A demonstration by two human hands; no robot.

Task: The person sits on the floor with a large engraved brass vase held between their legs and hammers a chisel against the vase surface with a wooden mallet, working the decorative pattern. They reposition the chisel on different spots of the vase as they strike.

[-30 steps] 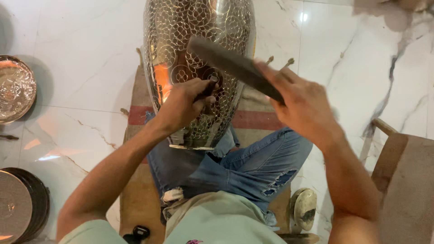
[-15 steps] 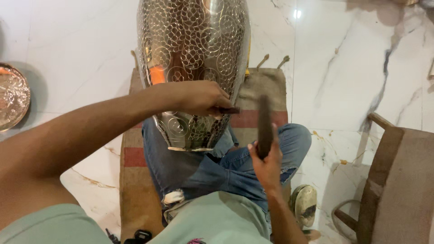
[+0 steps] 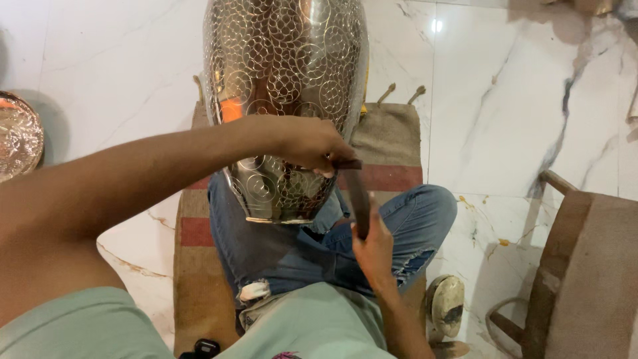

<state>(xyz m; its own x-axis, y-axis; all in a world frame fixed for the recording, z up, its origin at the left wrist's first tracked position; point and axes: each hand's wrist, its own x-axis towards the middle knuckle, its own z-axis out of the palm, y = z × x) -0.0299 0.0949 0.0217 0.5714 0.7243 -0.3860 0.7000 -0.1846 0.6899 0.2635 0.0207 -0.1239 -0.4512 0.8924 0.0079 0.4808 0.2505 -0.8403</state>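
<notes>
left hand (image 3: pixel 302 141) grips chisel (image 3: pixel 345 163) on vase (image 3: pixel 286 100) | right hand (image 3: pixel 373 249) grips hammer (image 3: pixel 359 199), now lowered

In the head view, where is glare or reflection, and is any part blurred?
Head view: a bright lamp glare on the marble floor; the metal vase mirrors an orange patch; the left hand and right hand look slightly soft, the vase pattern sharp.

Striped mat (image 3: pixel 392 143) on marble floor (image 3: pixel 505 100), wooden stool (image 3: pixel 585 266), engraved tray (image 3: pixel 16 136)
</notes>
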